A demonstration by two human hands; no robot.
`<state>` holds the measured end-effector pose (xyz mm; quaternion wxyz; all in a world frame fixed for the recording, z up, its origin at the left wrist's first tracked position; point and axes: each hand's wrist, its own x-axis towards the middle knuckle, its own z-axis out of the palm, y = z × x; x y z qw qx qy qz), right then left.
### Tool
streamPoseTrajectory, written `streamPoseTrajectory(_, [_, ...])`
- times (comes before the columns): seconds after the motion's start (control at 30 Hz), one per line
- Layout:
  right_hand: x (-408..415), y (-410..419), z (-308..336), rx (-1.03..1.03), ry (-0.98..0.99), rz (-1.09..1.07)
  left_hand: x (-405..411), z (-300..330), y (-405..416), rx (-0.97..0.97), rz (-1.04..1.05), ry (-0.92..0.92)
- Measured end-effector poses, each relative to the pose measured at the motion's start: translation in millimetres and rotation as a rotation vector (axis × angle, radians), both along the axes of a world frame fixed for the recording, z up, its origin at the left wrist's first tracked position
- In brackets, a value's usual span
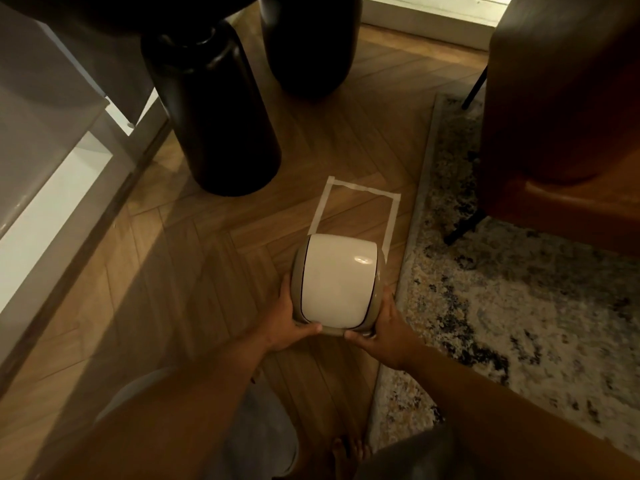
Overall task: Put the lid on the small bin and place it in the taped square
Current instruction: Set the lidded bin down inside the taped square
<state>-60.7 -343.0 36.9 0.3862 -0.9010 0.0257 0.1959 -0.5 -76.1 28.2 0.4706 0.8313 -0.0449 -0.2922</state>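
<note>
The small bin [298, 271] is beige, and its lid with a white swing flap [336, 282] sits on top of it. My left hand [289, 323] grips the bin's left side, thumb on the near rim. My right hand [384, 332] grips its right side. The bin covers the near edge of the taped square [360, 188], a white outline on the wooden floor. The square's far edge and both side edges show beyond the bin. I cannot tell whether the bin rests on the floor or is held just above it.
A tall black vase [221, 116] stands left of the square and a second dark vessel [308, 46] behind it. A patterned rug [519, 306] borders the square's right side, with a brown armchair [561, 116] on it. A white cabinet [62, 161] runs along the left. My bare foot [346, 452] shows below.
</note>
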Motion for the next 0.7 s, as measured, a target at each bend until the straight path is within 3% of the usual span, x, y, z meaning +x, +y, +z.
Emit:
streamPoseTrajectory(0.1, [5, 2, -5, -0.109, -0.06, -0.017, 4, -13, 3, 0.01, 0.043, -0.032])
streamPoseTrajectory(0.7, [33, -11, -15, 0.036, -0.193, 0.016, 18, -45, 4, 0.006, 0.085, -0.161])
